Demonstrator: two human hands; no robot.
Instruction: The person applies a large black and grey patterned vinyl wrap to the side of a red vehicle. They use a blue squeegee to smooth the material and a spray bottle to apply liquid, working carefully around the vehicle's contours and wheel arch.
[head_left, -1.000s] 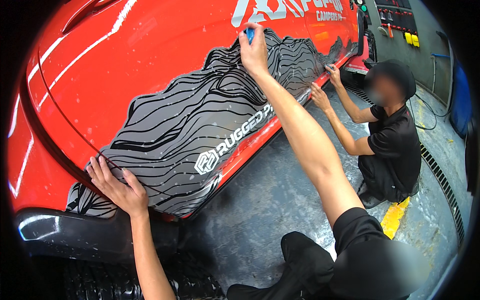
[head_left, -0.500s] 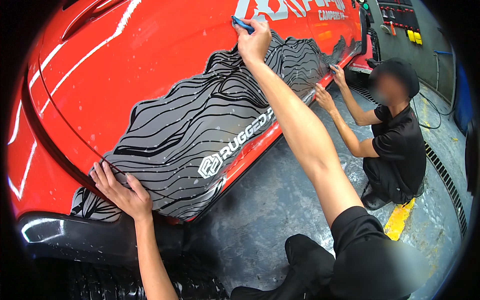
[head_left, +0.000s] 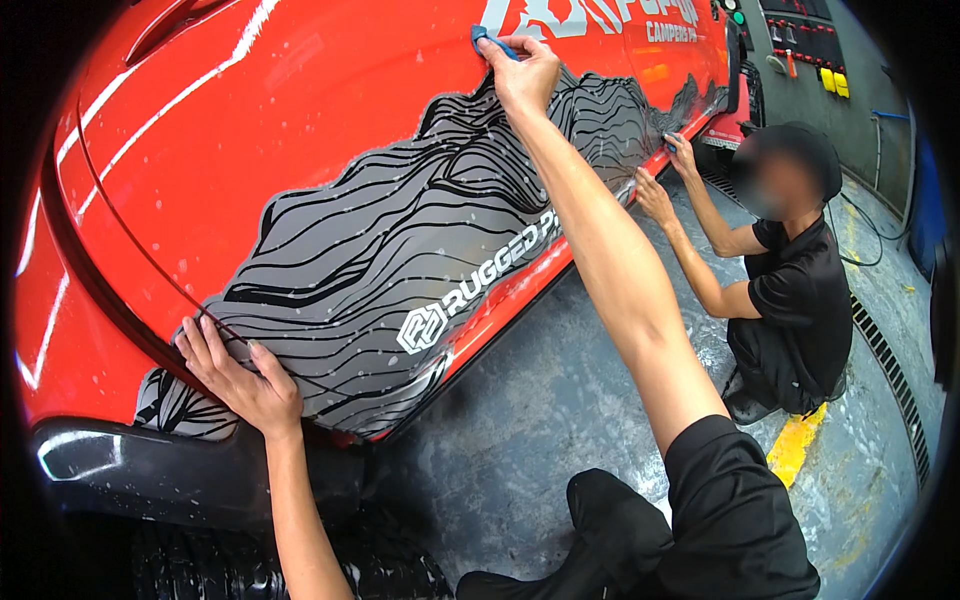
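A grey vinyl decal [head_left: 350,225] with wavy black lines and white lettering spreads along the lower side of a red vehicle [head_left: 260,130]. Fingers spread, my left hand [head_left: 245,385] lies flat on its lower left end, across the seam between two body panels. My right arm reaches up over the decal. In my right hand [head_left: 528,78] is a small blue squeegee [head_left: 487,42], held against the red paint just above the decal's upper edge, below white lettering. Part of the squeegee is hidden by my fingers.
A co-worker [head_left: 800,270] in black crouches to the right, both hands at the decal's far end, one with a small blue tool. The dark wheel arch trim [head_left: 180,480] and tyre are at lower left. A drain grate [head_left: 895,370] crosses the wet grey floor [head_left: 500,450].
My right hand and the squeegee have shifted slightly up and right, much of it along with the whole view. My left hand stays in place on the panel.
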